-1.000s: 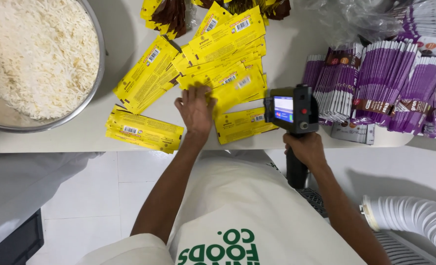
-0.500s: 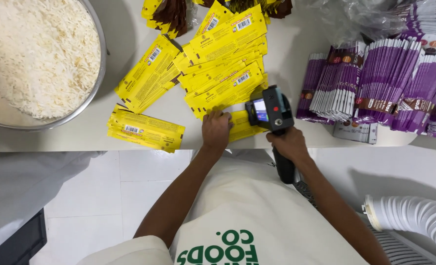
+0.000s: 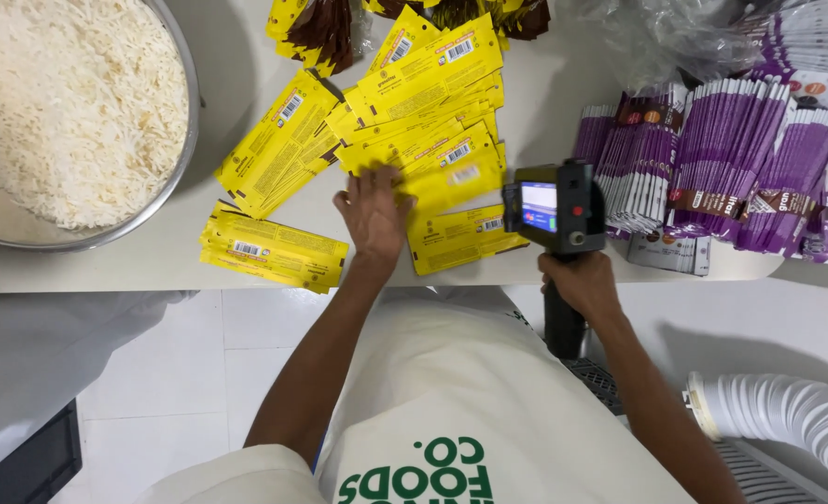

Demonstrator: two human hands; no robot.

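The yellow pouches (image 3: pixel 432 140) lie fanned on the white table (image 3: pixel 544 112), long axes slanting up to your right. Your left hand (image 3: pixel 374 213) rests flat and open on them, nearer than your right hand (image 3: pixel 582 285), which grips the black handheld scanner (image 3: pixel 556 207) just beside the lowest pouch (image 3: pixel 460 238).

Head view, steeply down, close

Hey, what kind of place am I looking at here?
Probably a small food packing room: yellow pouches and purple pouches lie stacked on a white table, beside a metal bowl of rice, with a handheld printer.
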